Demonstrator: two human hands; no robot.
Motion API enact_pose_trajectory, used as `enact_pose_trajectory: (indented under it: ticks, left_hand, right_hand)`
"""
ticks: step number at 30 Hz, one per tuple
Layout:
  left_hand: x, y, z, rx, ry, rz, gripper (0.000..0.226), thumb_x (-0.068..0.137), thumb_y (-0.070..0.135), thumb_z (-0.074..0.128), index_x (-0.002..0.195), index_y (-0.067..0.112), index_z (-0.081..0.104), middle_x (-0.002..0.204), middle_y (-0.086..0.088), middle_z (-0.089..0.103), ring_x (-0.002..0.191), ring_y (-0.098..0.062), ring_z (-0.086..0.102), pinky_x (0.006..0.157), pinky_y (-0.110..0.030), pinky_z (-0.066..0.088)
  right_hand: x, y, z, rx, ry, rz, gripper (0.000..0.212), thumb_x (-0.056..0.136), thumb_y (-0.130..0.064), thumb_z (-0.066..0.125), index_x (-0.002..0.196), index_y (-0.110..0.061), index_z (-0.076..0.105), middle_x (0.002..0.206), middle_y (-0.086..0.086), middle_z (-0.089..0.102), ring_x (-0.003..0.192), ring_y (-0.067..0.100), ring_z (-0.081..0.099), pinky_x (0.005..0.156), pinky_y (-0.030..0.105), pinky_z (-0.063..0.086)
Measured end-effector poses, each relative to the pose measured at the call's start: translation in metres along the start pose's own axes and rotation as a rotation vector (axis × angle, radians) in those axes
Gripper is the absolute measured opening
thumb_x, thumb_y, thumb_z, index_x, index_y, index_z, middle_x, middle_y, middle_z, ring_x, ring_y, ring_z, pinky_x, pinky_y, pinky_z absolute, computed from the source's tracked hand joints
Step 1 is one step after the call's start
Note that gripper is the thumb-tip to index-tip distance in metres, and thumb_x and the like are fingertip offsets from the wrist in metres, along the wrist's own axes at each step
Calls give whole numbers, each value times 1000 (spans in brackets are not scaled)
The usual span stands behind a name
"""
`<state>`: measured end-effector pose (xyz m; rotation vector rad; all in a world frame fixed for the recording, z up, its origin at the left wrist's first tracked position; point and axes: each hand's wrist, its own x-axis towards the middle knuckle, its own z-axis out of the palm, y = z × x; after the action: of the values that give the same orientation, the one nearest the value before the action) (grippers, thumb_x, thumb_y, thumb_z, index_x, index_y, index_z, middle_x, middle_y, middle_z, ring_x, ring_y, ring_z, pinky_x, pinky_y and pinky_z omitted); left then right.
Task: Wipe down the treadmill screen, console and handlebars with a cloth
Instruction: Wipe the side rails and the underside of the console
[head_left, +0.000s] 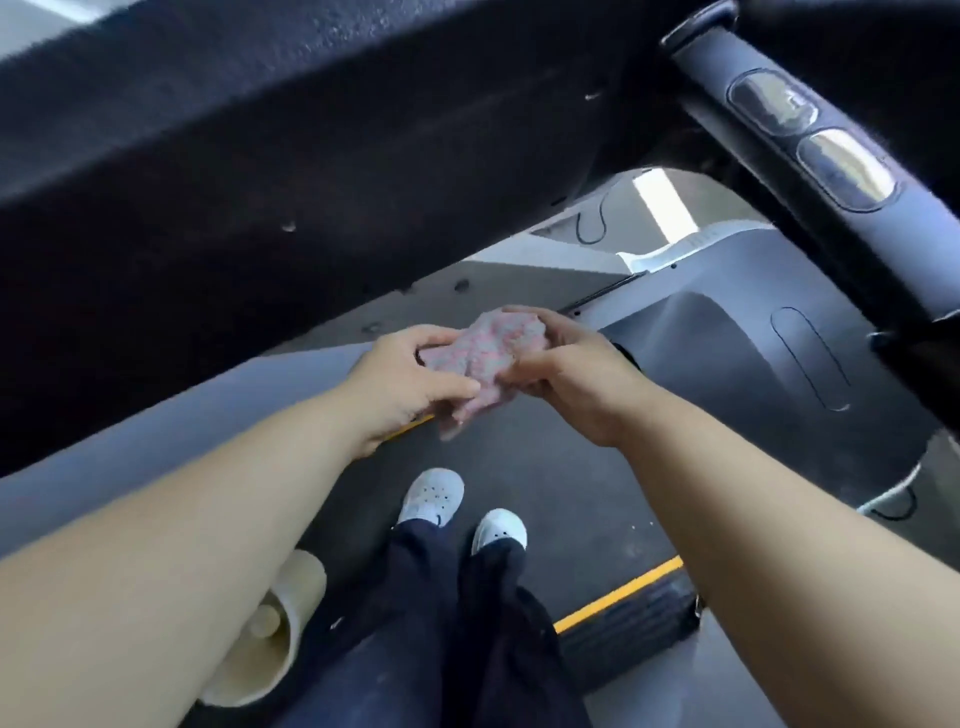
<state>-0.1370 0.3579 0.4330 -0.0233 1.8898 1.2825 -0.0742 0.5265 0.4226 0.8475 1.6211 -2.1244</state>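
Cloth (480, 358): pinkish, mottled and bunched into a loose wad. It is held in the air between both hands above the far end of the belt and touches no part of the machine.
Left hand (405, 384): grips the left edge of the cloth, thumb laid over the top and fingers curled beneath, pinching the fabric.
Right hand (576, 379): grips the right side, fingers curled round the wad and pressed together. The thumb is hidden behind the cloth.
Dark padded bar (260, 182): runs across the far left, above the hands and well apart from the cloth. A few pale specks show on its surface.
Right handlebar (810, 140): far right, with two shiny oval sensor plates. No hand or cloth is near it.
Screen and console face: not in view.
Motor cover (727, 353): grey moulded housing, right of the hands.
Belt (545, 467): dark, with two white shoes (434, 496) standing on it.
Yellow stripe (618, 603): edges the near right side rail.
Cream object (280, 623): near left, partly hidden under the left forearm. What it is cannot be told.
Step in hand (judged): gathering or refolding the cloth between passes.
Progress (judged): nothing marks any surface as wiped. The specks suggest the padded bar still needs a pass, and the right handlebar looks untouched. Whether the screen and console are done cannot be told.
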Motion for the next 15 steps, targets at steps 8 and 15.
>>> enact_pose_trajectory:
  ticks: [8, 15]
  left_hand:
    - [-43, -34, -43, -582, 238, -111, 27, 90, 1, 59, 107, 21, 64, 100, -5, 68, 78, -15, 69, 74, -32, 55]
    - [-107, -116, -100, -681, 425, -192, 28, 88, 9, 64, 112, 23, 66, 111, -8, 71, 99, -21, 66, 91, -35, 44]
  right_hand:
    - [4, -3, 63, -182, -117, 33, 16, 86, -7, 64, 96, -20, 68, 88, -1, 65, 80, 14, 60, 78, 30, 47]
    - [10, 28, 169, -473, -365, 58, 57, 85, 11, 50, 127, -27, 55, 108, 0, 62, 98, 14, 61, 75, 17, 52]
